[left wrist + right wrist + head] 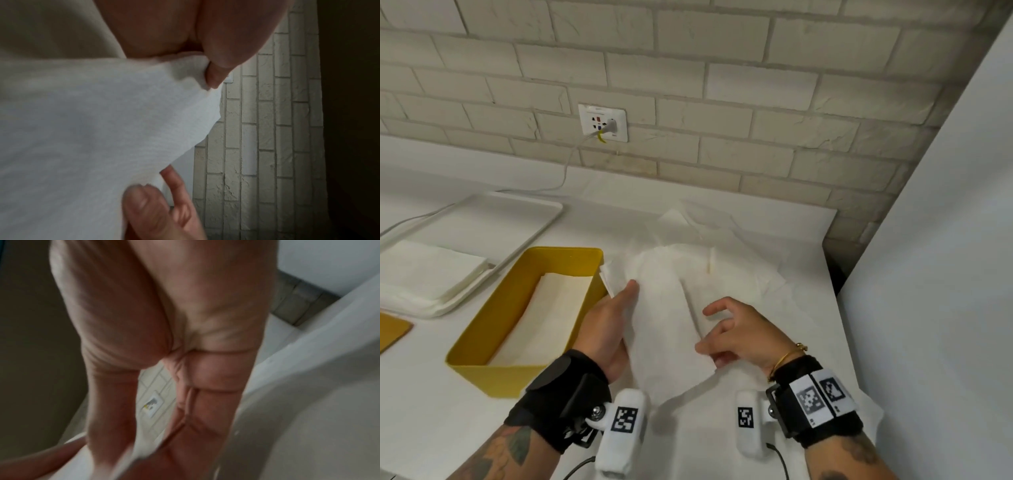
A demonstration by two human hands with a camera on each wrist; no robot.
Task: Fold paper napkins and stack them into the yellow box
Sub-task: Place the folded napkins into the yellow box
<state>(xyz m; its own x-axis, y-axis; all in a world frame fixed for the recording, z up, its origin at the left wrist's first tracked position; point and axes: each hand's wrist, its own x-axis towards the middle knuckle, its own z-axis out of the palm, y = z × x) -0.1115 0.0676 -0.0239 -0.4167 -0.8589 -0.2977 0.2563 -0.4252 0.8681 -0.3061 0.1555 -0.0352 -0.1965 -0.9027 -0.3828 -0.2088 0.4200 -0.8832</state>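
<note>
My yellow box (482, 342) holds folded napkins (541, 318). My left grip (609, 329) and right grip (739, 332) each pinch 1 napkin (664, 329) beside it.

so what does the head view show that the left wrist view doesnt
Only the head view shows the yellow box with folded napkins inside, the white tray, the wall socket and the right hand's wrist. Only the left wrist view shows the left hand's fingertip pinching the napkin's edge up close. Both show that napkin, both hands and the brick wall.
</note>
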